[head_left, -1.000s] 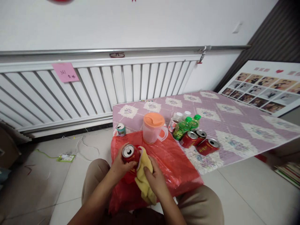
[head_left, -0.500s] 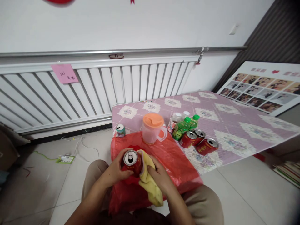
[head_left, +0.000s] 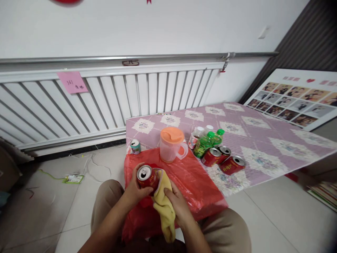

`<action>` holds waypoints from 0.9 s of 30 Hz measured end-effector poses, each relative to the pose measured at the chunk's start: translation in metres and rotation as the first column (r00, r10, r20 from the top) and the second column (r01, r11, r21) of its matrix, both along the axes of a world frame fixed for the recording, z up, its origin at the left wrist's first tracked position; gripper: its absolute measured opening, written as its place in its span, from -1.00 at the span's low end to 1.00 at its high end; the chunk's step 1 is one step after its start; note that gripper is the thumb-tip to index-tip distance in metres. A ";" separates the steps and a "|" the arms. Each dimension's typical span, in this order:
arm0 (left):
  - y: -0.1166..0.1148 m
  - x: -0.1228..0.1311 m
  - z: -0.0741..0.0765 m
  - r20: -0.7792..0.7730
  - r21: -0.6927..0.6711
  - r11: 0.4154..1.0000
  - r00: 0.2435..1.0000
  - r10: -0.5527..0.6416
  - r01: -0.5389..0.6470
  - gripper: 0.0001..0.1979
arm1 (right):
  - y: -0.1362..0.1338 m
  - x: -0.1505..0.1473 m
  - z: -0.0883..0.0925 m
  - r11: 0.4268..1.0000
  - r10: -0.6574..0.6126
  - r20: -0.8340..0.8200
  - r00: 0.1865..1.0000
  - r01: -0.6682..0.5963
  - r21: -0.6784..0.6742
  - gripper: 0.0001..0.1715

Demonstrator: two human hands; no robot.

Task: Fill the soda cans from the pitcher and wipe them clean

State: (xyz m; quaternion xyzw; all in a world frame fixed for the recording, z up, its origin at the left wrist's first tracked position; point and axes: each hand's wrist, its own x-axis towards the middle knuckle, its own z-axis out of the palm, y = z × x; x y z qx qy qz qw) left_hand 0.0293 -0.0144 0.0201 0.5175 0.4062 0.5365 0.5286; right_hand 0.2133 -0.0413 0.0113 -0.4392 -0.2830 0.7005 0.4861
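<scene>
My left hand (head_left: 137,188) is wrapped round an opened red drink can (head_left: 147,177), its top tilted toward me. A yellow cloth (head_left: 164,207) is gripped in my right hand (head_left: 177,200); its upper edge lies against the can's right side and its lower end hangs over my lap. Beneath both hands spreads a red plastic bag (head_left: 189,182) on the table. Just beyond them stands a clear pitcher (head_left: 168,151) with an orange lid. A small teal can (head_left: 135,147) is at the table's left edge.
Right of the pitcher are green-capped bottles (head_left: 202,146), white-capped bottles (head_left: 196,137) and red cans (head_left: 233,165). A floral tablecloth (head_left: 252,137) covers the table. Behind it runs a white radiator (head_left: 147,93). A power strip (head_left: 74,179) with cables lies on the floor at left.
The can has shifted slightly left and up and tilted more. The cloth's hanging end has swung left and lower, and my right hand has moved slightly with it.
</scene>
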 end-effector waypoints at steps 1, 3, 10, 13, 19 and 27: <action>0.001 0.000 -0.001 -0.038 0.015 1.000 0.999 0.024 -0.023 -0.04 | -0.001 0.000 -0.001 0.999 0.002 0.053 0.999 -0.003 0.033 -0.36; 0.003 0.000 -0.001 -0.107 0.032 0.999 0.993 0.043 -0.040 -0.11 | -0.003 0.000 -0.003 0.994 0.002 0.183 0.983 -0.022 0.109 -0.40; 0.002 -0.002 0.002 -0.141 -0.023 1.000 0.990 0.000 -0.004 -0.14 | -0.005 0.009 0.016 0.836 -0.174 0.578 0.798 -0.191 0.515 -0.40; 0.000 -0.004 0.006 -0.110 -0.034 0.998 0.992 -0.063 0.060 -0.21 | 0.001 0.015 0.026 0.794 -0.170 0.621 0.765 -0.267 0.546 -0.37; -0.008 -0.016 0.021 -0.110 -0.065 0.944 0.938 -0.329 0.323 -0.20 | 0.018 0.028 0.044 0.835 0.025 0.592 0.806 -0.342 0.430 -0.39; -0.009 -0.023 0.030 -0.137 -0.009 0.930 0.921 -0.365 0.367 -0.12 | 0.026 0.028 0.028 0.952 0.221 0.243 0.944 -0.263 0.158 -0.49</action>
